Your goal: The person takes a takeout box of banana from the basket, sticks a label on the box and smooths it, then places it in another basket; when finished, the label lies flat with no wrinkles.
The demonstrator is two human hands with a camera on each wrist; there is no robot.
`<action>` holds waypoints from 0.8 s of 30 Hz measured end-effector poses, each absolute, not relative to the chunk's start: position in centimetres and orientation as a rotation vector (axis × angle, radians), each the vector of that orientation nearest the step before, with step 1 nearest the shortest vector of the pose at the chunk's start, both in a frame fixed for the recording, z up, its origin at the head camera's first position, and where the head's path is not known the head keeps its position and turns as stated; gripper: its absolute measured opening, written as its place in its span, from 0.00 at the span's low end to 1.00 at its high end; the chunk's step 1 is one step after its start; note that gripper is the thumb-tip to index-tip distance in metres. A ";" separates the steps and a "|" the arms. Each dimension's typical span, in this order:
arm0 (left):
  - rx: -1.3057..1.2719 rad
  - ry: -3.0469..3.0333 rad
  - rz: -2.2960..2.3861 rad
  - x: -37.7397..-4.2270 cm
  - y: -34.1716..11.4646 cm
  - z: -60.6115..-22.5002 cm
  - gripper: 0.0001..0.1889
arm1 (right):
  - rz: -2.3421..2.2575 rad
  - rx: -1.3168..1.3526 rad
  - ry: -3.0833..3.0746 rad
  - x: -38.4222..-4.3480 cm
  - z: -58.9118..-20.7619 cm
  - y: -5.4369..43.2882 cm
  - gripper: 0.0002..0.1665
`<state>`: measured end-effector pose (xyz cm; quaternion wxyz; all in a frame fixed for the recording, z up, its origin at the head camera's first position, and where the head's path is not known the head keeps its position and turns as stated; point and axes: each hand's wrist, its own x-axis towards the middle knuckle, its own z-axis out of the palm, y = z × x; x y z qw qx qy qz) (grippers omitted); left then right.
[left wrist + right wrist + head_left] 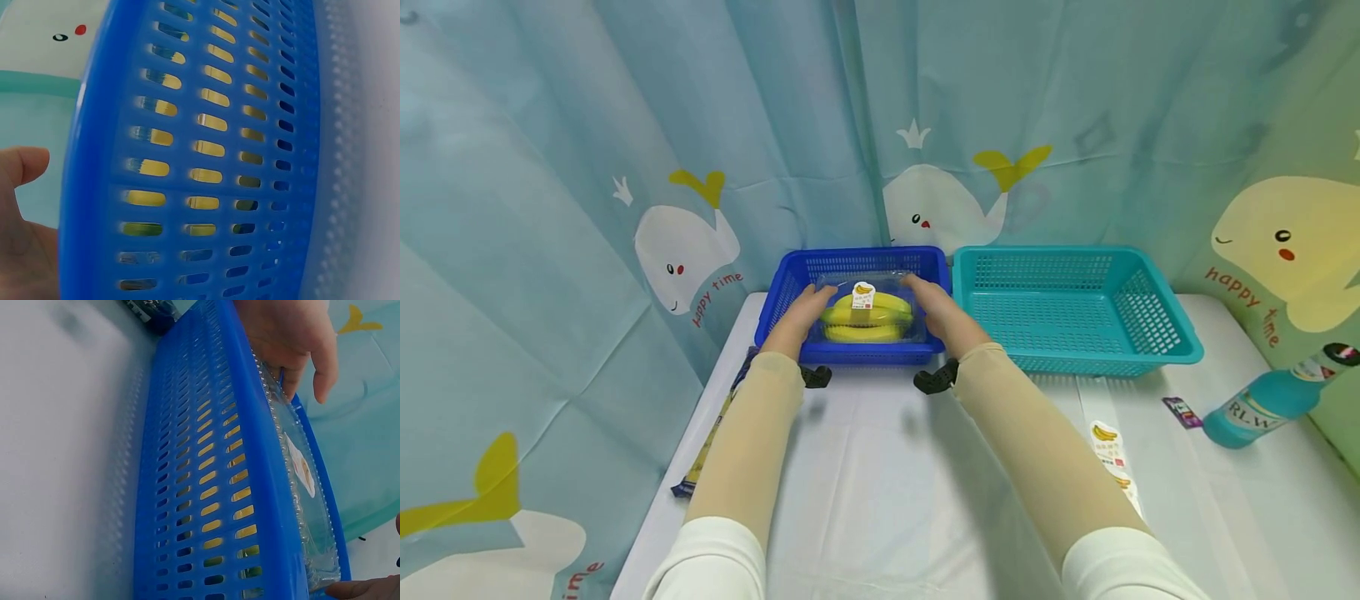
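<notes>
A clear plastic box of bananas [867, 329], its lid bearing a white sticker [863, 296] with a banana picture, sits inside the dark blue basket [874, 358]. Along the left side of the box is my left hand [805, 319], fingers reaching down into the basket. In the right wrist view that left hand [287, 331] has its thumb extended, apart from the lid. At the opposite side lies my right hand [943, 315], with straight fingers [359, 588] at the box's corner. Through the basket's slotted wall [187, 162], yellow fruit shows in the left wrist view.
A teal basket [1150, 364] stands right beside the blue one. Nearer on the right lie a strip of banana stickers [1107, 446] and a small purple packet [1182, 412], with a blue bottle [1262, 408] beyond. A long yellow-and-navy packet [707, 450] lies along the left table edge.
</notes>
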<state>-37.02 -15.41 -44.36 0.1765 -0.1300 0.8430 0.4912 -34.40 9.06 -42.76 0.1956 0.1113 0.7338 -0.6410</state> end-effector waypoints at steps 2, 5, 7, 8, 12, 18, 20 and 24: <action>-0.371 2.388 1.382 -37.0 -15.4 -44.4 0.46 | -1.801 0.315 2.060 -34.5 -42.8 9.0 0.44; -0.364 2.400 1.367 -37.0 -15.5 -44.4 0.45 | -1.808 0.327 2.062 -34.6 -42.8 8.9 0.45; -0.336 2.431 1.346 -37.0 -15.6 -44.3 0.45 | -1.810 0.328 2.069 -34.6 -42.8 8.8 0.44; -0.317 2.454 1.328 -37.0 -15.7 -44.3 0.45 | -1.808 0.330 2.084 -34.6 -42.7 8.8 0.43; -0.201 2.585 1.247 -36.8 -15.9 -44.0 0.43 | -1.757 0.285 2.211 -34.4 -42.1 8.9 0.38; 0.015 2.777 1.091 -35.8 -15.5 -42.7 0.40 | -1.564 0.112 2.420 -32.7 -40.5 10.5 0.35; 0.108 2.831 1.005 -34.9 -15.2 -42.1 0.39 | -1.501 0.033 2.471 -31.7 -39.9 11.1 0.34; 0.294 2.920 0.816 -32.7 -14.7 -41.2 0.37 | -1.358 -0.125 2.596 -29.2 -39.2 12.5 0.33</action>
